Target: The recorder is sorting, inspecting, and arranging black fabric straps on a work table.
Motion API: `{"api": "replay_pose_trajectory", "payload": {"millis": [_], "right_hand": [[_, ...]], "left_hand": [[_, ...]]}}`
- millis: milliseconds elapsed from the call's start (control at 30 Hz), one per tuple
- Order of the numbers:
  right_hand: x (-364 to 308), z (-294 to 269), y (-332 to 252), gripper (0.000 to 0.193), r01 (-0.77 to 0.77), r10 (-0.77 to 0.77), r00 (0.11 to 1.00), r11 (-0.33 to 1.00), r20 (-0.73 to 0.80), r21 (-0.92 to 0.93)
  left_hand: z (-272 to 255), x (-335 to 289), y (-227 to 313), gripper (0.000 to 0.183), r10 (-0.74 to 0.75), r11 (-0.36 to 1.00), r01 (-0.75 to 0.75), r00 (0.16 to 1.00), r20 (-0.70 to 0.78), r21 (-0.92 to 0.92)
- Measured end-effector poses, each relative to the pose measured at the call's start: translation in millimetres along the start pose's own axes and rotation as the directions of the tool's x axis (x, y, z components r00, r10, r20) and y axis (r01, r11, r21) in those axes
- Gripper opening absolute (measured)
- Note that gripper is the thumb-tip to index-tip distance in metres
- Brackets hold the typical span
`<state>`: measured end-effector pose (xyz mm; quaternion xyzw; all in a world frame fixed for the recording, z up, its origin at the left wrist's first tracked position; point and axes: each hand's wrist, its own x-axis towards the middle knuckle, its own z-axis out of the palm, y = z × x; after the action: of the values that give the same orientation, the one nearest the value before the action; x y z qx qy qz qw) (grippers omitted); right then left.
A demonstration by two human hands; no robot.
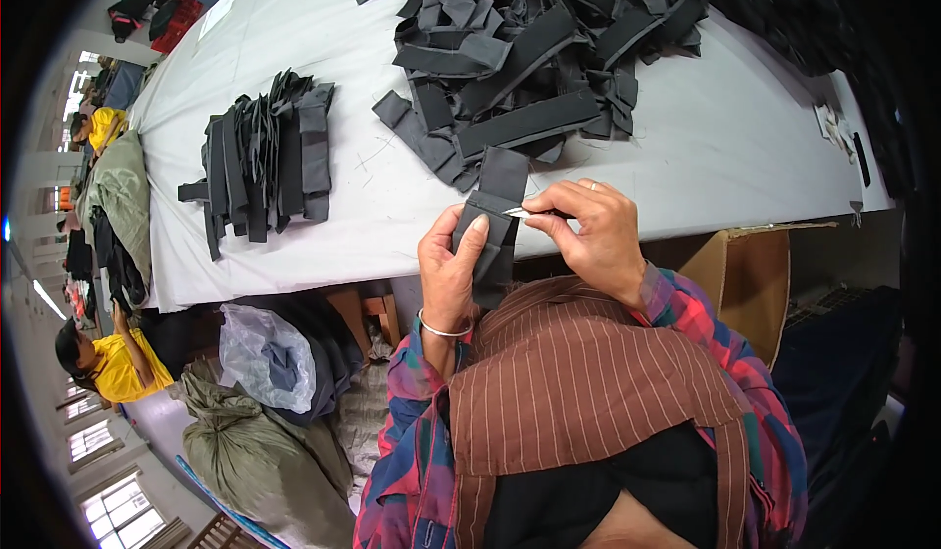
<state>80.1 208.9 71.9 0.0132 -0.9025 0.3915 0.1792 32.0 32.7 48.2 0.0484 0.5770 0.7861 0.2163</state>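
Bright, even light whitens the desk (363, 245); at left, windows (125, 512) glow washed-out and a tube lamp (49, 299) glares; the hands (598, 235) look fairly sharp; shadow deepens below the desk's near edge; dark fabric (784, 10) at far right sinks toward black; fisheye distortion bends straight edges toward the rim.
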Motion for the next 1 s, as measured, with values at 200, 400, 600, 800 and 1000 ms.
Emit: {"api": "replay_pose_trajectory", "payload": {"millis": [200,400,600,800,1000], "right_hand": [[4.8,-3.5,-5.2,0.015,-0.041,0.042,0.999,0.994,-0.014,0.098],[7.0,2.6,-4.7,0.016,-0.043,0.038,0.998,0.99,0.041,0.134],[11.8,-18.5,-16.3,0.016,-0.098,0.104,0.994,0.805,0.023,0.585],[12.6,-11.7,-10.5,0.023,0.112,-0.121,0.993,0.958,0.016,0.262],[0.7,-10.7,3.4,0.025,-0.142,0.085,0.977,0.942,0.194,0.305]], "left_hand": [[-0.9,-0.6,1.1,0.018,-0.028,0.998,0.028,1.0,0.002,-0.051],[-0.7,-2.9,1.0,0.017,0.027,0.998,-0.031,0.997,0.066,0.059],[13.3,-0.8,37.2,0.013,0.681,0.472,-0.631,0.704,0.2,0.615],[-3.8,10.0,-0.7,0.009,0.318,0.929,-0.285,0.941,-0.117,0.237],[-7.9,9.7,-18.8,0.008,0.341,0.904,-0.287,0.931,-0.127,0.316]]}}
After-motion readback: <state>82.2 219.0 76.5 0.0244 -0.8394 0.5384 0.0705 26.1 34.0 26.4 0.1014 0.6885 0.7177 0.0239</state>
